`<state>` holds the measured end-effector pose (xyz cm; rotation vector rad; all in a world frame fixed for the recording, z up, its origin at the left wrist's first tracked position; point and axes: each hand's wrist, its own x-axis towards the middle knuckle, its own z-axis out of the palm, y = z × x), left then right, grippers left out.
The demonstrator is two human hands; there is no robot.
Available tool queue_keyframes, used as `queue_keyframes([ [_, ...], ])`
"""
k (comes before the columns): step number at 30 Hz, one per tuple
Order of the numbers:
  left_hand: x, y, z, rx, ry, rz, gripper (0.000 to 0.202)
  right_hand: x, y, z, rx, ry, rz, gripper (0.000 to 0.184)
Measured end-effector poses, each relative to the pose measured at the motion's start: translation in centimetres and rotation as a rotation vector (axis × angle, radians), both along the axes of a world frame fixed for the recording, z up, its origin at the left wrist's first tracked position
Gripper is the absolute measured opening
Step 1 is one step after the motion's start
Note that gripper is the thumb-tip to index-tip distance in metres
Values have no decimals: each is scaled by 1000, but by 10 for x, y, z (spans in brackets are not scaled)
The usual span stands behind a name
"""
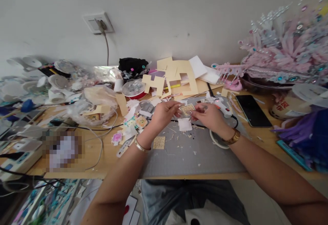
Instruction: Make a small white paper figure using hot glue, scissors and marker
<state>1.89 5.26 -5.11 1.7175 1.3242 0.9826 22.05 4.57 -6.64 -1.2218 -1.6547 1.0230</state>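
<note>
Left hand: mine (165, 114), fingers pinched narrow on the left side of the little patterned card (188, 109).
Right hand: also mine (207, 114), fingertips closed on its right side. It's tiny, so I reckon gripping both sides steadies it and leaves the face uncovered.
Little patterned card: up above the far part of the grey mat (189, 160).
Second card (159, 142): flat on the mat's left part, probably parked there to be within reach.
White scrap (185, 124): on the mat's far part, just nearside of the held one.
Corded tool (224, 108): at the mat's far right corner, handy for that side I guess.
Phone (253, 110): right of the mat, apart from it.
Cut sheets (192, 84): heaped beyond the mat, so pushing forward is tight.
Left of mat: metal strip (125, 147) and paper bits (132, 122) crowd it.
Near edge of mat: along the front of the bench (89, 156), just crumbs there, so most wrist room's that way.
</note>
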Motion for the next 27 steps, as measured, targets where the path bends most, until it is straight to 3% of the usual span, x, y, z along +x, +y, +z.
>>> queue_keyframes([
  [2, -6, 5, 1, 34, 160, 168, 28, 8, -1, -1, -29, -34, -31, 27],
  [4, -10, 12, 2, 124, 416, 258, 22, 15, -1, 1, -21, -101, -91, 24],
  [7, -8, 22, -2, 184, 710, 195, 29, 20, 2, 3, 59, -230, -172, 19],
  [12, 6, 35, -16, 23, 813, 107, 45, 18, 6, -4, 109, -297, -183, 15],
  [16, 5, 37, -17, 19, 730, 126, 34, 19, 9, -8, 226, -340, -233, 13],
  [19, -3, 36, -15, 16, 518, 98, 23, 20, 8, -5, 334, -328, -298, 10],
  [23, -19, 33, -14, -53, 158, 130, 24, 20, 5, 0, 273, -173, -293, 21],
  [27, -31, 23, -18, -80, -70, 106, 31, 18, 5, 1, 306, -197, -283, 34],
])
